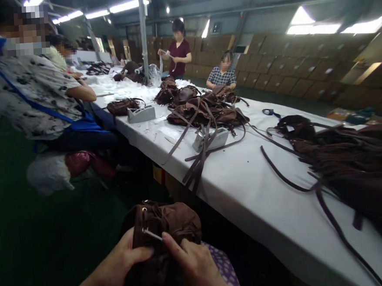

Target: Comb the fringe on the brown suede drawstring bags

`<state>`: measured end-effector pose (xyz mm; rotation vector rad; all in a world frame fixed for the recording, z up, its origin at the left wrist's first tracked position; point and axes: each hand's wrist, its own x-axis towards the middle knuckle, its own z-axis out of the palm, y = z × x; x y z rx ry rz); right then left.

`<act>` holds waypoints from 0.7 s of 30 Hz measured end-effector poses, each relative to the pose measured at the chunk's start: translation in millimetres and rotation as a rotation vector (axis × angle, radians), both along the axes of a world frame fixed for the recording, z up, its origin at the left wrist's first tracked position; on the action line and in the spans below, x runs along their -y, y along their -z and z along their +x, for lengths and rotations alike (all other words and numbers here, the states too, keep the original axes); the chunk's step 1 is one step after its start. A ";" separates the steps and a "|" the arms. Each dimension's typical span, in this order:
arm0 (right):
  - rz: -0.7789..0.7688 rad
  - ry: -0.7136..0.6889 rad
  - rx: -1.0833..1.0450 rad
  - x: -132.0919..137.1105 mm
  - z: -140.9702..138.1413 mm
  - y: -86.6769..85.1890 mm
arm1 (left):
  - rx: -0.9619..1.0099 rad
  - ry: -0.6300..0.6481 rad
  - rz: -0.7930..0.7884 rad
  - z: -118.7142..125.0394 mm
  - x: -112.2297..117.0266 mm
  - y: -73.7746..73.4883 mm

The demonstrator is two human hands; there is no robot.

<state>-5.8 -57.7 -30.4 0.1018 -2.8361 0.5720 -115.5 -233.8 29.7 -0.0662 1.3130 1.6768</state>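
Note:
A dark brown fabric bag (180, 220) rests over my lap, with metal eyelets along its upper edge. My left hand (128, 254) grips the bag's left side, thumb across the front and fingers hidden behind it. Between the thumb and fingers of my right hand (188, 252) is a thin whitish cord (154, 235), which runs to the lower eyelet. Whether the cord passes through the eyelet is too small to tell.
A long white-covered table (233, 192) runs ahead and to the right. On it lie brown bags (205, 109), dangling straps (199, 168), tape dispensers (141, 114) and a large brown pile (352, 153). A co-worker (33, 84) sits at left; others work farther back.

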 end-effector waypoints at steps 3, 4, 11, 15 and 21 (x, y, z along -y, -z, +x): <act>-0.231 0.258 0.058 -15.8 1.9 15.7 | 0.049 -0.079 -0.004 0.6 1.6 3.4; -0.407 0.325 0.063 -20.1 2.9 17.7 | 0.065 -0.089 0.005 1.0 1.4 4.3; -1.520 0.826 -0.243 -37.5 -4.3 -2.2 | 0.075 -0.180 -0.081 -1.6 -5.4 8.5; -1.237 0.602 -0.119 -11.5 -5.1 -2.1 | 0.087 -0.108 -0.044 -3.5 -10.9 8.6; -0.338 0.078 -0.223 48.9 -1.5 13.3 | 0.036 -0.123 -0.090 -4.3 -8.8 7.7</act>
